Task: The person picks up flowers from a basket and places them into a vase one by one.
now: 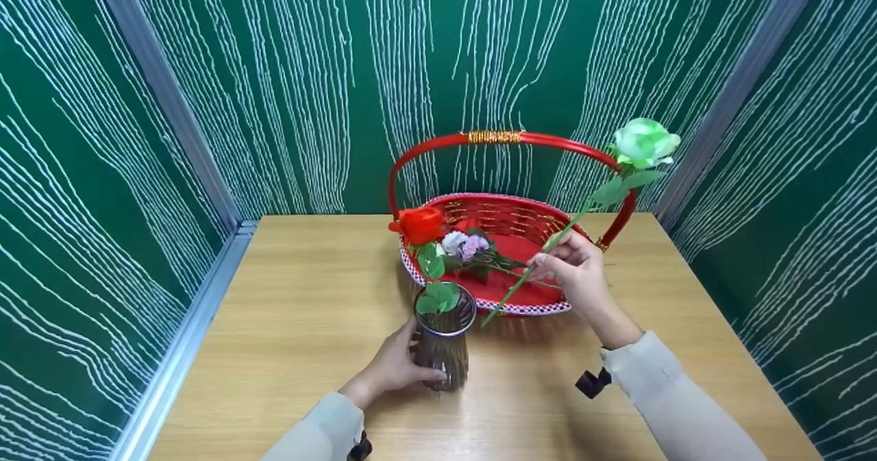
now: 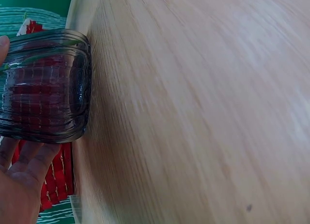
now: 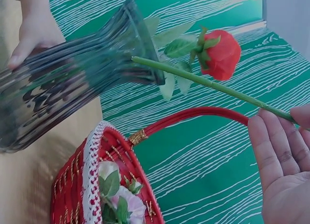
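Note:
My left hand (image 1: 397,364) grips the lower side of a ribbed, dark see-through glass vase (image 1: 445,355) on the table. A red artificial rose (image 1: 421,225) stands in the vase, its bloom and leaves above the rim. My right hand (image 1: 579,272) pinches the green stem of a pale green-and-white artificial rose (image 1: 644,142), held at a slant with the bloom up and right. Its stem's lower end is beside the vase's rim, over the basket's front edge. In the right wrist view that stem (image 3: 208,82) crosses near the vase mouth; its bloom is out of that view.
Behind the vase stands a red woven basket (image 1: 527,309) with a tall arched handle (image 1: 428,144). White and lilac flowers (image 1: 466,243) with green stems lie inside it. The wooden table (image 1: 308,276) is bounded by green walls (image 1: 301,105) with white wavy lines.

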Available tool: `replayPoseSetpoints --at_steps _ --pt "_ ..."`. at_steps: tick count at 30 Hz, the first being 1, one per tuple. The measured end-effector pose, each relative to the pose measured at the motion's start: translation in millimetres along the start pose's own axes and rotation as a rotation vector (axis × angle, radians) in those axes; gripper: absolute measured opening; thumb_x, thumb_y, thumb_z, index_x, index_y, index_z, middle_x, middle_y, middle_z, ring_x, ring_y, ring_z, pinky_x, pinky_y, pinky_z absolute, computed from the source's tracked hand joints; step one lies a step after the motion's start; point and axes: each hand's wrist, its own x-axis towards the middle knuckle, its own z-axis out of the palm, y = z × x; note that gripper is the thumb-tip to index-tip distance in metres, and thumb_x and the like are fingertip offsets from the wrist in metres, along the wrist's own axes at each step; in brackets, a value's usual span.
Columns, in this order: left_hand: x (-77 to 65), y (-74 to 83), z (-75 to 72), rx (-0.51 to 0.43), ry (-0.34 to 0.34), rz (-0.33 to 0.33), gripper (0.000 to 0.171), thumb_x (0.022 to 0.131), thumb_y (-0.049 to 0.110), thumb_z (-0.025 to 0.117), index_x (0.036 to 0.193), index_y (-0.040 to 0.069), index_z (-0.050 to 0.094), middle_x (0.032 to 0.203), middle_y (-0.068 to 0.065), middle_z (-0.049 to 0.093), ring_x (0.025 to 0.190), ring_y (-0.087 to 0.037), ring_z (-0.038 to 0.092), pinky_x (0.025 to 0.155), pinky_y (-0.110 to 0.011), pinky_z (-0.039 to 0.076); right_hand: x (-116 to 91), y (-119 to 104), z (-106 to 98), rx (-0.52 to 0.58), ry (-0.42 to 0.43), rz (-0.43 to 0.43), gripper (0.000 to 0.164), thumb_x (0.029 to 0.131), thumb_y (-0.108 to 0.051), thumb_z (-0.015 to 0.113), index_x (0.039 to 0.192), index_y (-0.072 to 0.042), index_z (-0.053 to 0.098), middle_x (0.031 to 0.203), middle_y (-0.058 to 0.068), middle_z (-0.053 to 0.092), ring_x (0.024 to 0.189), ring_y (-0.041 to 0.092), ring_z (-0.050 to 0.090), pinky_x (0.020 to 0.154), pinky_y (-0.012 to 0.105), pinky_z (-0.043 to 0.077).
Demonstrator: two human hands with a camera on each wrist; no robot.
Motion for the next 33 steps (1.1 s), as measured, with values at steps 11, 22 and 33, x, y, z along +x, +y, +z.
replayPoseSetpoints --at_steps 11,22,33 --pt "1.5 0.0 -0.4 -0.011 -0.003 0.004 0.115 0.074 0.039 0.102 0.165 0.011 0.036 0.14 -0.014 0.065 0.132 -0.036 0.065 0.114 -0.055 0.056 1.9 -5.2 11.2 0.121 -0.057 -0.057 0.028 0.099 0.018 0.054 0.101 -0.008 0.065 0.086 0.005 0.081 0.076 0.017 0.081 0.075 0.033 0.07" --pt "2.6 -1.5 0.8 -0.021 -0.004 0.045 0.11 0.074 0.031 0.102 0.162 0.01 0.039 0.14 -0.014 0.066 0.132 -0.036 0.066 0.113 -0.053 0.057 3.5 3.3 22.7 -0.003 -0.013 0.008 0.026 0.1 0.013 0.064 0.112 -0.009 0.058 0.09 0.008 0.082 0.078 0.021 0.082 0.081 0.04 0.07" --pt "1.2 -1.1 -0.8 -0.014 -0.012 0.028 0.117 0.073 0.037 0.102 0.165 0.012 0.036 0.147 -0.014 0.063 0.135 -0.037 0.065 0.116 -0.055 0.056 1.6 16.8 39.4 -0.056 -0.088 -0.027 0.039 0.097 0.016 0.066 0.122 -0.009 0.051 0.088 0.014 0.079 0.079 0.022 0.081 0.076 0.043 0.071"
